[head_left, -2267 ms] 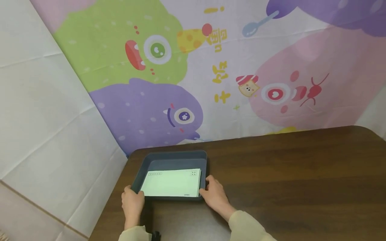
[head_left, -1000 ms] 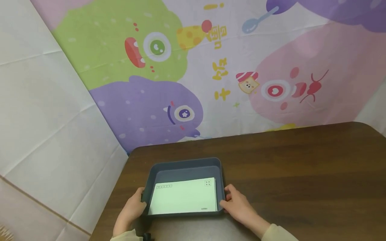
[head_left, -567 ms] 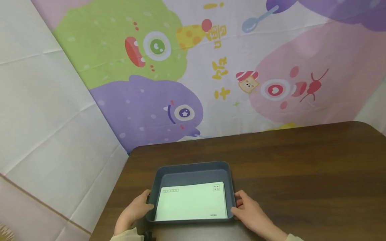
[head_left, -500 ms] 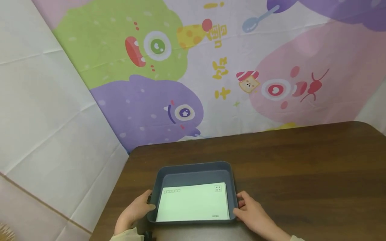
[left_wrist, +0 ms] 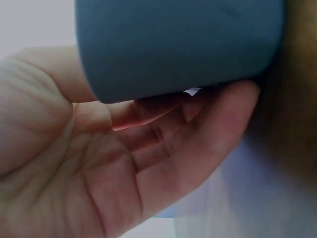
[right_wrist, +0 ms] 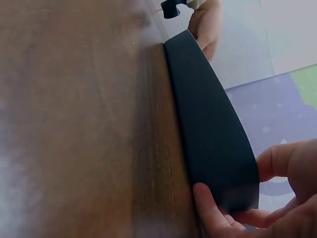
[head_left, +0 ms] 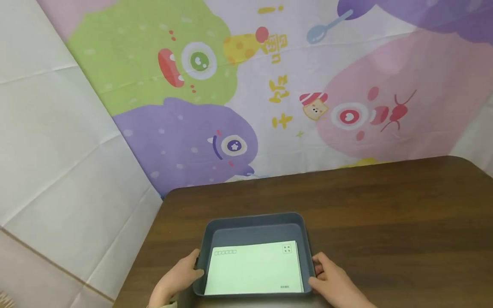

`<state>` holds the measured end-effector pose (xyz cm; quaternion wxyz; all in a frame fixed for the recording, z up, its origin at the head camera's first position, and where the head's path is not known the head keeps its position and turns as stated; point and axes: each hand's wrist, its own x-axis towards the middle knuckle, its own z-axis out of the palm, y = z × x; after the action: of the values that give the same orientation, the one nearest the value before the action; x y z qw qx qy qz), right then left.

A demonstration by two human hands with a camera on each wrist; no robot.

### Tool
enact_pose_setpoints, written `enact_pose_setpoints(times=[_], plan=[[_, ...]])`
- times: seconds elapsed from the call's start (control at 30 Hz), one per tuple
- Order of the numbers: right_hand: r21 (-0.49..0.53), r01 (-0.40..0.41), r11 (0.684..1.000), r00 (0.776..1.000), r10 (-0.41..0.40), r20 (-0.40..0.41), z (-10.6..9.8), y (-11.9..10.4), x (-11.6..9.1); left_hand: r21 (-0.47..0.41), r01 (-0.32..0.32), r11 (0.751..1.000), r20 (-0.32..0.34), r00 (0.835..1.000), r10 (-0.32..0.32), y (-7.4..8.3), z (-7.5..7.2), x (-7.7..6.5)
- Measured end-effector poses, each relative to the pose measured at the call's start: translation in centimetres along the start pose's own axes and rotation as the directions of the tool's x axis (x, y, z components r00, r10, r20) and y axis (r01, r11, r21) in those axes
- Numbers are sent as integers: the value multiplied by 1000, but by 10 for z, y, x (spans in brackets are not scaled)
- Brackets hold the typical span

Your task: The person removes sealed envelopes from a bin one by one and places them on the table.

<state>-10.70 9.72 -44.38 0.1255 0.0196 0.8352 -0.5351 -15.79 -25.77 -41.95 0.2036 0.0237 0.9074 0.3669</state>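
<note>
A dark grey-blue rectangular tray [head_left: 254, 220] sits near the front of the table, with a small stack of white envelopes [head_left: 254, 268] in its near part. Printed boxes mark the top envelope's upper left, and a stamp square its upper right. My left hand [head_left: 180, 276] grips the tray's left side, thumb over the rim; in the left wrist view its fingers [left_wrist: 198, 144] curl under the tray's edge. My right hand [head_left: 334, 280] grips the opposite side near the front corner. In the right wrist view its thumb and fingers [right_wrist: 210, 208] hold the tray's corner, close over the tabletop.
The dark brown wooden table [head_left: 385, 218] extends to the right and behind the tray. A wall cloth [head_left: 292, 149] with cartoon monsters hangs along the table's far edge. White panels [head_left: 77, 171] stand on the left.
Both hands have brought the tray with the envelopes toward me and to the right. Their grip on its sides stays, and the envelopes keep their place in it.
</note>
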Motion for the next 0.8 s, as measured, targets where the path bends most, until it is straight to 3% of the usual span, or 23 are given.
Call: enact_pose_setpoints(times=[0.27, 0.33, 0.4, 0.47, 0.53, 0.63, 0.7, 0.8], plan=[[-22, -13, 1000, 998, 15, 62, -7, 4, -6, -27, -29, 999, 46, 998, 31, 2, 4, -8], [-82, -6, 997, 999, 10, 49, -9, 0, -5, -49, -33, 998, 50, 998, 35, 2, 5, -9], [-200, 56, 978, 998, -59, -7, -11, -5, -3, -68, -26, 997, 52, 998, 30, 3, 7, -9], [-364, 151, 919, 980, -188, -68, -11, -12, 1, -70, -15, 997, 48, 999, 19, 3, 8, -8], [-538, 252, 804, 935, -346, -80, -11, -18, 6, -47, -11, 999, 40, 999, 12, 4, 10, -7], [-675, 371, 638, 878, -477, 31, -11, -24, 14, -16, -4, 1000, 20, 1000, 4, 3, 11, -6], [-701, 416, 579, 872, -472, 128, -11, -26, 20, -21, 5, 1000, 16, 1000, -5, 3, 12, -7], [-712, 442, 546, 877, -429, 216, -12, -26, 27, -44, 31, 999, 17, 999, -30, 4, 14, -7]])
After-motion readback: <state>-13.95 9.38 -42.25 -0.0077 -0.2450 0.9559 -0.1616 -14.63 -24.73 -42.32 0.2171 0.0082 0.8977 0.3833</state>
